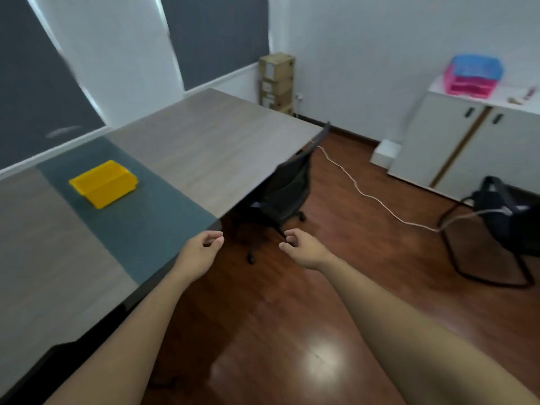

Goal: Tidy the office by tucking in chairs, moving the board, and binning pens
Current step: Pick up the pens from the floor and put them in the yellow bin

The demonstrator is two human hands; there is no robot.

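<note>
A black mesh office chair (pixel 287 185) on castors stands partly under the long grey table (pixel 204 147), its backrest leaning against the table's right edge. My left hand (pixel 201 252) hovers over the table's near corner, fingers loosely curled and holding nothing. My right hand (pixel 304 249) is held out over the wooden floor, a short way in front of the chair, also empty with curled fingers apart. A yellow plastic bin (pixel 103 184) sits on the table's dark green strip to the left. No pens or board are visible.
A black sled-base chair (pixel 496 226) stands at the right with a white cable (pixel 377 200) running across the floor to it. White cabinets (pixel 467 147) with pink and blue trays (pixel 473 76) line the right wall. Cardboard boxes (pixel 276 80) are stacked in the far corner.
</note>
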